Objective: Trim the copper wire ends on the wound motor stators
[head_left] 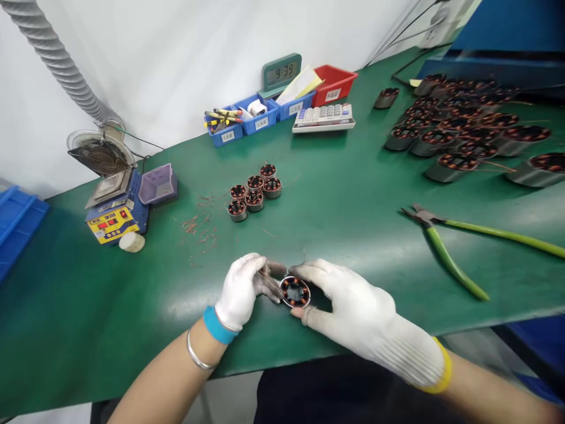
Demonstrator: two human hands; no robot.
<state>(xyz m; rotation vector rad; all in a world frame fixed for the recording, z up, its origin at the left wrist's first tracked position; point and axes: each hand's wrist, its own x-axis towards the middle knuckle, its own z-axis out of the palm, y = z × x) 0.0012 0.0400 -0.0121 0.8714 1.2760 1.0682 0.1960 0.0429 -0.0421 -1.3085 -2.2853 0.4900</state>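
Bench (110, 330), broad and green, carries nearly everything in sight. At its far right stands a crowd of wound cores (430, 148), some of them untidy with loose ends; judging by the number, this looks like the bulk left to handle. A blue-and-yellow device (112, 224) sits toward the left, and cutters (426, 218) lie on the right, handles spread, in no one's grip. The right hand (362, 300) is half closed in a wide curve, fingers at the far side and thumb at the near side of the held core (289, 298), which is near the bench's front edge with its round open face showing and seems only part-way through. The left hand (241, 288) is partly curled, its fingertips against that core's left side; whether it grips or merely steadies, I cannot tell. Beyond the hands, six cores (255, 206) stand in a compact cluster and seem to be the ones done, though the reverse is possible. Copper scraps (191, 225) lie strewn left of them, which hints at trimmed wire.

Hard to make out: the crowd's rear rows, overlapping and shaded; one cutter handle, cut off at the right edge; the held core's outer wall, mostly covered by fingers; and any short leads on it, too fine to see
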